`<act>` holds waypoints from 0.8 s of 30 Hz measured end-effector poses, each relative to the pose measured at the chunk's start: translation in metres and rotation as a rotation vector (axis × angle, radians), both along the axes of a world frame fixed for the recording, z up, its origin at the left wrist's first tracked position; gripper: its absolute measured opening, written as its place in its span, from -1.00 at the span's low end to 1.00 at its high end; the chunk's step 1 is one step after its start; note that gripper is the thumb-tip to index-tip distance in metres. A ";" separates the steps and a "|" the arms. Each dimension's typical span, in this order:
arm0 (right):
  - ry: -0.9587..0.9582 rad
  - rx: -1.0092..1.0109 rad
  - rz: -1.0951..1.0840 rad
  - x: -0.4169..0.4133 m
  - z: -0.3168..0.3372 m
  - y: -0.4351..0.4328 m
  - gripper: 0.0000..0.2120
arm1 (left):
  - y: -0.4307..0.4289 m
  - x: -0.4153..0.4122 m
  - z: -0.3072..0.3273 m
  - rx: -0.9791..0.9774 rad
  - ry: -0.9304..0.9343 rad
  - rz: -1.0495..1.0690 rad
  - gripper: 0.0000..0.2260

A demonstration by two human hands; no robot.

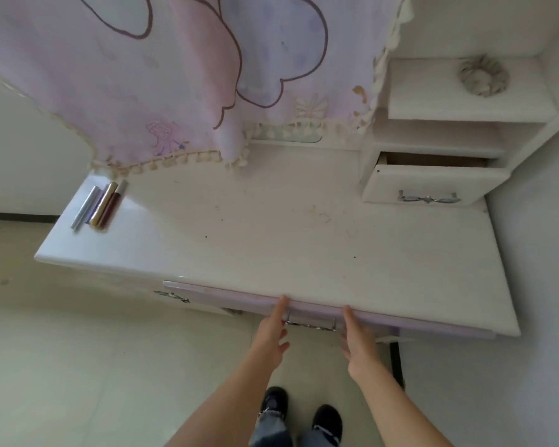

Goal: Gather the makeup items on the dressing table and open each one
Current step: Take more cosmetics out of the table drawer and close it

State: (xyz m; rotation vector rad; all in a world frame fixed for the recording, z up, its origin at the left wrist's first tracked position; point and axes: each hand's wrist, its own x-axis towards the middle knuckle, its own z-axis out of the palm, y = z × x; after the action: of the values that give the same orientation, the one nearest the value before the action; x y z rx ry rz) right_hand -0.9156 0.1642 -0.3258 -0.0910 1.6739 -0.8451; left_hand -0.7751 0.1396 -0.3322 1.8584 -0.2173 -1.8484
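- Head view: makeup tubes (99, 204) bunched at back-left corner of dressing table (271, 246), just beside L edge.
- Left hand (270, 333) & right hand (359, 340): fingers straight, gripping nothing, tips on lilac drawer front (226, 296) at front edge, either side of handle (310, 324).
- Hands well apart from tubes.

Place: a home, most likely a bedroom or dressing corner.
Main furniture: white glossy dressing table (271, 227); the top is scuffed, with small stains and specks.
Back of table: pink and lilac cartoon-print cloth (142, 75) with a tasselled hem hangs down; below the hem shows a strip of what looks like a mirror (288, 136).
Side unit: open shelves (465, 104); small drawer (433, 185) with a bow-shaped metal handle, partly pulled out.
Personal bits: hair scrunchie (484, 75) on the top shelf; slim makeup tubes (100, 204) lying side by side at the table's far left corner.
Surroundings: plain pale walls, pale floor (78, 366), dark skirting line.
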 end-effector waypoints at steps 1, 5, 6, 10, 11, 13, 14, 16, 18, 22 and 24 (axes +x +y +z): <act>-0.015 -0.007 -0.016 0.001 -0.003 0.000 -0.54 | -0.001 0.000 -0.004 -0.003 0.004 -0.005 -0.28; -0.117 -0.030 -0.078 0.003 -0.014 0.003 -0.50 | 0.000 0.003 -0.021 -0.033 0.030 -0.056 -0.27; -0.137 -0.036 -0.077 0.003 -0.016 0.003 -0.49 | 0.000 0.003 -0.023 -0.033 0.026 -0.074 -0.28; -0.158 -0.051 -0.045 0.002 -0.021 0.004 -0.46 | 0.001 0.004 -0.026 -0.040 0.003 -0.171 -0.31; -0.155 -0.053 -0.035 0.002 -0.021 0.003 -0.47 | 0.000 0.005 -0.026 -0.046 -0.003 -0.191 -0.32; -0.145 -0.052 -0.016 0.003 -0.023 0.003 -0.48 | 0.000 0.007 -0.027 -0.053 -0.018 -0.214 -0.33; -0.142 -0.050 -0.013 0.003 -0.025 0.002 -0.49 | 0.000 0.008 -0.028 -0.055 -0.025 -0.221 -0.34; -0.142 -0.058 -0.016 0.003 -0.029 0.004 -0.50 | 0.001 0.008 -0.027 -0.060 -0.033 -0.229 -0.36; -0.144 -0.077 -0.022 0.003 -0.033 0.005 -0.51 | 0.002 0.007 -0.026 -0.064 -0.043 -0.221 -0.37; -0.107 -0.081 -0.053 0.008 -0.033 0.007 -0.61 | 0.004 0.004 -0.023 -0.062 -0.075 -0.197 -0.39; -0.082 -0.075 -0.052 0.010 -0.031 0.011 -0.65 | 0.008 0.003 -0.023 -0.054 -0.095 -0.188 -0.40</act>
State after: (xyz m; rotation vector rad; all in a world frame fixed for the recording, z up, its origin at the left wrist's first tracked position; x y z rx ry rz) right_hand -0.9054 0.1750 -0.3570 -0.0639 1.5739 -0.9394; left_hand -0.7719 0.1477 -0.3548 1.9469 -0.4856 -1.8572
